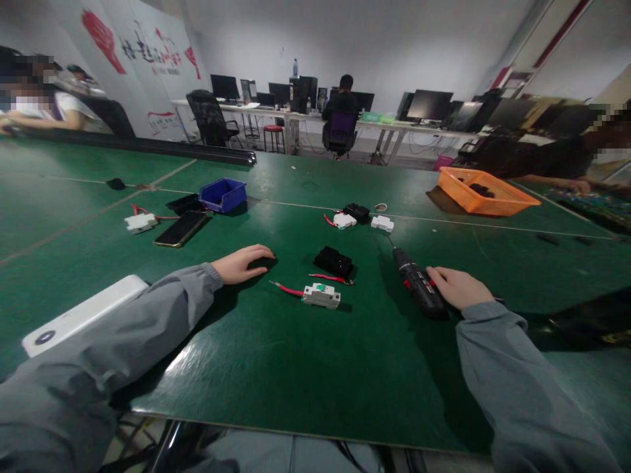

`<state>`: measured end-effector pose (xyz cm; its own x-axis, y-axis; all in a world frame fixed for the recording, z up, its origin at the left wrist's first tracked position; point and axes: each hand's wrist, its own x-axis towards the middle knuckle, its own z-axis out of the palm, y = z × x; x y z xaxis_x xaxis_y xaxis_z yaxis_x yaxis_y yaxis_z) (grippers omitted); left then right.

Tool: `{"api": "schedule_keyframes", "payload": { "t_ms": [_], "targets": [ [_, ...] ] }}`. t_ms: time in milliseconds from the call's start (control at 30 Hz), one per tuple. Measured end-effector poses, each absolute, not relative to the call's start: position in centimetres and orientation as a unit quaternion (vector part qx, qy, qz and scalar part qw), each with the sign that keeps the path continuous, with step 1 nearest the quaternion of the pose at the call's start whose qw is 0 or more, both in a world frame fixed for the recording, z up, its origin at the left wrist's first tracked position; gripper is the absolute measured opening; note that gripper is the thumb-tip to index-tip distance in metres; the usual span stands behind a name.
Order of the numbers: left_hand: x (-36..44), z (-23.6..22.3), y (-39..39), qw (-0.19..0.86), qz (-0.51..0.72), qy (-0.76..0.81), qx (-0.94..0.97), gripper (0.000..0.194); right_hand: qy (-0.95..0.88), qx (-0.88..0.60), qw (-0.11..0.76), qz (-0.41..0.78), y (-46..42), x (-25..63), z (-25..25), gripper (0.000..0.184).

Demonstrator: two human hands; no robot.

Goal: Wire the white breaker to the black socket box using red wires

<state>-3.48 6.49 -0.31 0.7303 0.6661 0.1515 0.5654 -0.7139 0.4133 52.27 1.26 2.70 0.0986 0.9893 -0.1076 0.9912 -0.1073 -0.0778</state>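
Observation:
My left hand (243,264) lies on the green table with its fingers stretched out, holding nothing. On the right, my right hand (459,288) is closed round the handle of a black cordless screwdriver (417,282), whose bit points away from me to the upper left. Between the hands is a white circuit breaker (321,296) with a green switch and a red wire (290,289) leading from its left end. Just behind it are a loose short red wire (326,278) and a black plastic part (334,261).
Farther back are another breaker (344,221), a white block (382,224) and a black part (356,211). A blue bin (223,195), phone (182,228) and wired breaker (141,222) lie left. A white case (86,314) is beside my left arm; an orange basket (486,190) stands right.

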Motion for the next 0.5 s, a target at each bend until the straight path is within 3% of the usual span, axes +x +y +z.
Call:
{"api": "schedule_keyframes", "payload": {
  "t_ms": [133,500],
  "targets": [
    [-4.7,0.8,6.4,0.220,0.030,0.315,0.923,0.099,0.665,0.743,0.012,-0.075,1.3,52.3,2.7,0.059],
    [-4.8,0.9,6.3,0.276,0.052,0.328,0.902,0.078,0.658,0.748,0.022,-0.085,1.5,52.3,2.8,0.059]
  ]
}}
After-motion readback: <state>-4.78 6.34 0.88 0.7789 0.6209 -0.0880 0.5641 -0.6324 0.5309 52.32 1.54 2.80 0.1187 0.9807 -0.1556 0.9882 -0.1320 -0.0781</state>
